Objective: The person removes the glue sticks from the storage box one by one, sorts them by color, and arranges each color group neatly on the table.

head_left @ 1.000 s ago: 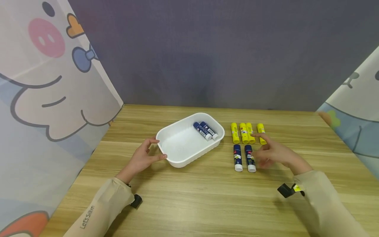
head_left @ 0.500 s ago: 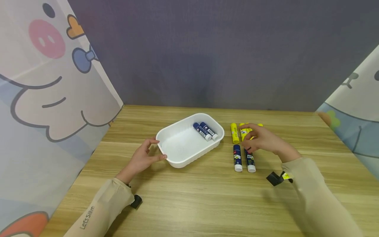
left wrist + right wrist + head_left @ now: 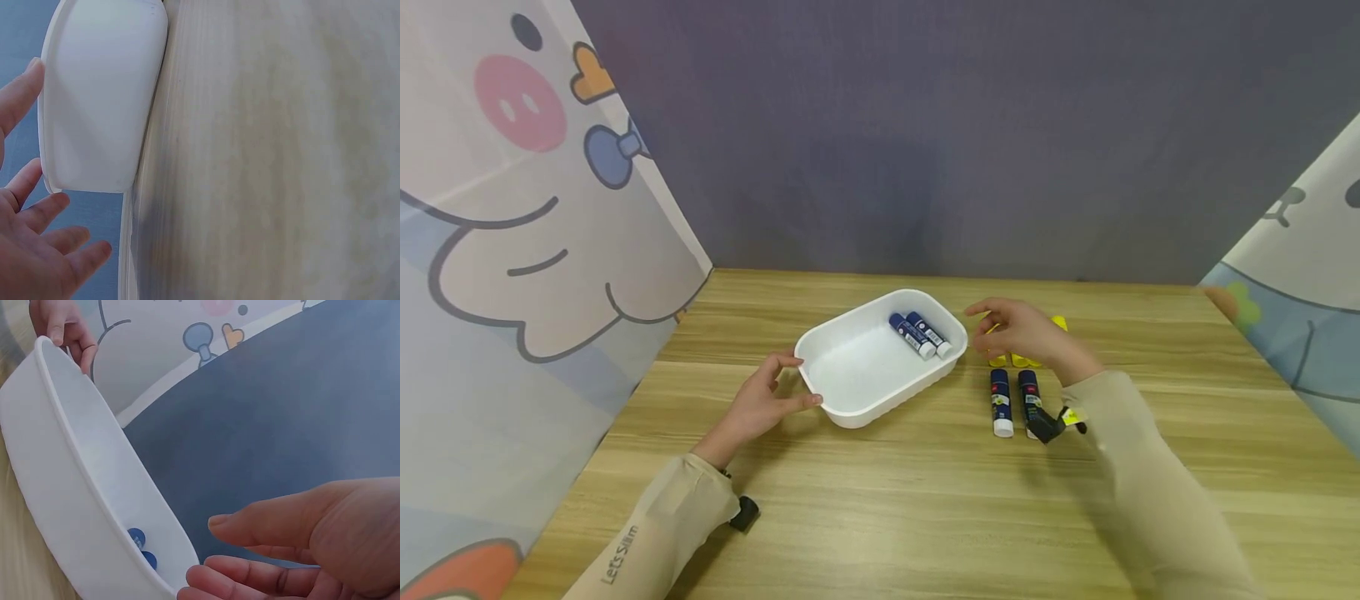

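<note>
A white tray (image 3: 857, 414) stands at the table's middle, with two dark blue glue sticks (image 3: 913, 335) side by side at its far right end. My left hand (image 3: 758, 404) touches the tray's near left end, thumb and index finger spread along the rim, the other fingers loose in the left wrist view. My right hand (image 3: 1018, 332) hovers just right of the tray with bent, relaxed fingers and nothing between them in the right wrist view. Beneath it lie yellow glue sticks (image 3: 1059, 322), mostly hidden. Two more blue glue sticks (image 3: 1002, 403) lie nearer me.
The wooden table (image 3: 880, 517) ends at a dark grey panel (image 3: 895, 142) behind. Cartoon-printed sheets (image 3: 550, 275) flank it left and right. The right wrist's black camera (image 3: 1047, 425) overlaps one blue glue stick in the head view.
My right hand has moved left across the yellow glue sticks to beside the tray's right end. The left hand and the tray stay where they were.
</note>
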Available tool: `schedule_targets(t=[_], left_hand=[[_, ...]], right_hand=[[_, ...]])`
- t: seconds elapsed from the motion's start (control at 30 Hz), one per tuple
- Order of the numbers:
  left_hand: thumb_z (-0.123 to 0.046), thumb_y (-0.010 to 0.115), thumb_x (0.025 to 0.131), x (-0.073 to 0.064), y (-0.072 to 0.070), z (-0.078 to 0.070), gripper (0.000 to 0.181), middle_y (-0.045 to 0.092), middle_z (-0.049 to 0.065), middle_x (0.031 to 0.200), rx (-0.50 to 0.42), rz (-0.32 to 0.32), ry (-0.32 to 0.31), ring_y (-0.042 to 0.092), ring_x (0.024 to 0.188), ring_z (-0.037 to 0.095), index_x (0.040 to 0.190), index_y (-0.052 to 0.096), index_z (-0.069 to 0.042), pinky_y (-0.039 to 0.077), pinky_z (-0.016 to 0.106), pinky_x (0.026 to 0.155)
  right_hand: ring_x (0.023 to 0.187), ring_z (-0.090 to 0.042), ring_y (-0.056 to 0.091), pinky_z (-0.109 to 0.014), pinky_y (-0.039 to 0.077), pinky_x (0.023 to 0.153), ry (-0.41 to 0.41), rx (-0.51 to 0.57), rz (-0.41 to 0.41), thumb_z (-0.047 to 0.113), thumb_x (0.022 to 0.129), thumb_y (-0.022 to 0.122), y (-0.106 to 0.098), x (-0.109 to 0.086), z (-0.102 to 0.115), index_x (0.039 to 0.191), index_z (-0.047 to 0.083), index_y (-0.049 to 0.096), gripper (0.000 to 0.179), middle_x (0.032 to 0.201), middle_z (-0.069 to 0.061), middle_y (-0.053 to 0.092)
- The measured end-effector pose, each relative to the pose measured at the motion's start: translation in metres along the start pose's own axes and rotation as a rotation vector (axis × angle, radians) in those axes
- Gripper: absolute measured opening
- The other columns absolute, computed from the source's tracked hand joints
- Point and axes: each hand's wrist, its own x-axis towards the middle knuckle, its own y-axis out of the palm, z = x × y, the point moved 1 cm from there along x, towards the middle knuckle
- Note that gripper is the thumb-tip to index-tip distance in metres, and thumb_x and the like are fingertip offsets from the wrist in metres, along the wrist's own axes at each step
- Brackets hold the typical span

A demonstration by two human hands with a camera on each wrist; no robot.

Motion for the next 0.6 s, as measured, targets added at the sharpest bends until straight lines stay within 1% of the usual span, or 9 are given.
schedule_targets(t=[0.07, 0.13, 0.27, 0.4, 0.5, 0.6], left_hand=[[-0.014, 0.082, 0.083, 0.000, 0.000, 0.000, 0.058, 0.038, 0.028, 0.151, 0.002, -0.003, 0.006, 0.027, 0.142, 0.047, 0.126, 0.048, 0.004, 0.023, 0.066, 0.112], [-0.014, 0.082, 0.083, 0.000, 0.000, 0.001, 0.058, 0.038, 0.028, 0.151, 0.005, -0.005, 0.011, 0.028, 0.142, 0.047, 0.126, 0.048, 0.004, 0.024, 0.066, 0.111], [-0.014, 0.082, 0.083, 0.000, 0.000, 0.000, 0.058, 0.038, 0.028, 0.151, 0.013, -0.005, 0.013, 0.028, 0.142, 0.047, 0.126, 0.048, 0.004, 0.024, 0.065, 0.111], [-0.014, 0.082, 0.083, 0.000, 0.000, 0.000, 0.058, 0.038, 0.028, 0.151, 0.012, -0.001, 0.010, 0.028, 0.142, 0.047, 0.126, 0.048, 0.004, 0.024, 0.065, 0.112], [-0.015, 0.082, 0.083, 0.000, 0.000, -0.001, 0.058, 0.038, 0.028, 0.151, 0.011, 0.002, 0.005, 0.027, 0.142, 0.047, 0.126, 0.047, 0.004, 0.023, 0.065, 0.112], [-0.016, 0.082, 0.084, 0.000, 0.001, -0.002, 0.059, 0.038, 0.028, 0.151, 0.012, 0.007, -0.002, 0.026, 0.142, 0.048, 0.126, 0.047, 0.004, 0.023, 0.066, 0.112]], right_hand=[[0.080, -0.028, 0.068, -0.041, 0.060, 0.074, 0.005, -0.020, 0.003, -0.001, 0.091, 0.067, 0.003, 0.006, 0.002, 0.140, -0.009, 0.045, 0.054, 0.103, -0.022, 0.062], [0.082, -0.026, 0.068, -0.040, 0.060, 0.076, 0.012, -0.034, 0.008, 0.001, 0.092, 0.067, 0.006, 0.012, 0.004, 0.140, -0.009, 0.045, 0.054, 0.105, -0.022, 0.063], [0.090, -0.034, 0.067, -0.042, 0.060, 0.079, 0.010, -0.048, 0.016, 0.000, 0.092, 0.067, 0.013, 0.024, 0.008, 0.140, -0.009, 0.046, 0.053, 0.106, -0.023, 0.064], [0.096, -0.039, 0.065, -0.042, 0.059, 0.081, 0.021, -0.045, 0.025, 0.000, 0.093, 0.066, 0.019, 0.037, 0.011, 0.140, -0.009, 0.046, 0.052, 0.109, -0.024, 0.063], [0.101, -0.038, 0.064, -0.041, 0.058, 0.085, 0.048, -0.048, 0.032, 0.002, 0.093, 0.066, 0.023, 0.048, 0.011, 0.141, -0.006, 0.047, 0.052, 0.113, -0.023, 0.063], [0.104, -0.037, 0.063, -0.044, 0.056, 0.089, 0.075, -0.063, 0.054, 0.004, 0.094, 0.065, 0.028, 0.059, 0.011, 0.142, -0.005, 0.047, 0.052, 0.117, -0.023, 0.062]])
